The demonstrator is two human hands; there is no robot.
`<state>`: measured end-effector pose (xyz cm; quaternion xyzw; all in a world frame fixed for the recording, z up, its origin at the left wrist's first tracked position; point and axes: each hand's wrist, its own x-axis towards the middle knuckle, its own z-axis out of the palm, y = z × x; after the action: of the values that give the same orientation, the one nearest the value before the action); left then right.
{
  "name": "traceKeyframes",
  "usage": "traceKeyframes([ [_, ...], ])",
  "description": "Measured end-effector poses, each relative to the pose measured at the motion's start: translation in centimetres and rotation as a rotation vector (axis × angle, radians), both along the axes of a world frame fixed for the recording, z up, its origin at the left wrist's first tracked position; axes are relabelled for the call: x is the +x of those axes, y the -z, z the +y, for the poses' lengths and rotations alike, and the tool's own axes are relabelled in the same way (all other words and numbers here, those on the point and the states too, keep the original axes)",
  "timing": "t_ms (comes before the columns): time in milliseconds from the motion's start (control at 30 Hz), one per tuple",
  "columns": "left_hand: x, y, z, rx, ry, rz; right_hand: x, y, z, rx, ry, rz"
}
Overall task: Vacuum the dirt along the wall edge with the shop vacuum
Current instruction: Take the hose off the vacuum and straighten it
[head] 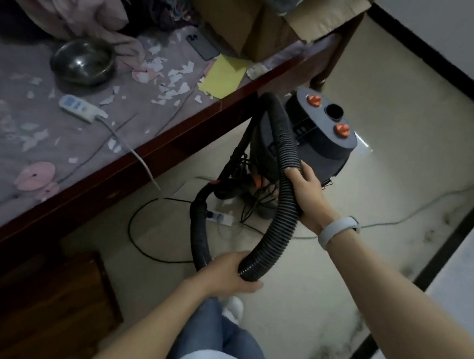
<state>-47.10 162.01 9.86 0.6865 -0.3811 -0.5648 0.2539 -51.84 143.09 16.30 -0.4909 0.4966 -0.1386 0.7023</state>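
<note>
A dark grey shop vacuum (320,135) with two orange knobs and a round top port stands on the pale floor beside the bed. Its black ribbed hose (280,214) loops from the vacuum's left side down toward me. My left hand (229,273) grips the low end of the loop. Higher up, close to the vacuum body, my right hand (306,193) grips the hose; a white band sits on that wrist. Dark dirt (436,231) smudges the floor along the black baseboard (460,228) of the white wall on the right.
A bed (175,142) with a dark wooden rail fills the left, strewn with paper scraps, a metal bowl (82,63), a remote and a cardboard box (248,21). A black cable (139,245) and a grey cord (402,221) lie on the floor. A wooden cabinet (38,304) stands at lower left.
</note>
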Motion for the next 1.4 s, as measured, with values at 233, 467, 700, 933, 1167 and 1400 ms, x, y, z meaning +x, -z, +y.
traceKeyframes([
  [233, -0.1, -0.3, 3.3, -0.022, 0.199, -0.072, -4.1, -1.6, 5.0, 0.065, 0.118, -0.084],
  [467, 2.8, -0.7, 10.7, -0.053, 0.237, -0.11, -3.5, -1.6, 13.5, 0.148, 0.225, -0.236],
  [700, 7.1, -2.4, 14.4, -0.033, -0.191, 0.135, -3.5, -0.4, 21.4, 0.26, 0.393, -0.221],
  [933, 8.1, -4.9, 15.1, -0.143, -0.515, 0.748, -5.0, 4.3, 28.6, 0.448, 0.271, 0.28],
  [1167, 7.3, -5.8, 17.8, -0.102, -0.451, 0.803, -3.8, 8.1, 32.8, 0.977, 0.519, 0.15],
  [1400, 4.2, -6.6, 16.3, -0.018, -0.353, 0.805, -8.2, 8.4, 34.8, 1.168, 0.929, 0.117],
])
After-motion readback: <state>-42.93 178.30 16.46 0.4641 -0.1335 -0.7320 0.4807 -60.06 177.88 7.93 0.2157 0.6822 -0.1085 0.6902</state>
